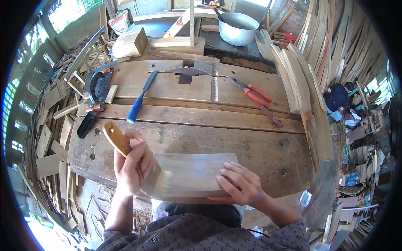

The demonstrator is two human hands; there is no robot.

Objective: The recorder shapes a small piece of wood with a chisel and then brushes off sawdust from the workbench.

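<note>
My left hand [134,163] is closed round a brush with a varnished wooden handle [115,137] that has a hole near its end. Pale bristles [166,179], smeared by motion, lie against the left part of a flat greyish wooden board [197,169]. At the board's right end, my right hand [242,184] grips it, fingers over the upper face. The board lies level along the near edge of the workbench [184,140], in front of my body.
A blue-handled chisel [140,98], red-handled pliers [251,92], a hand plane [99,88] and a black object [86,124] lie on the bench. A toothed saw blade [188,69] shows in its slot. Behind stands a metal pot [238,31]; timber [295,79] leans right.
</note>
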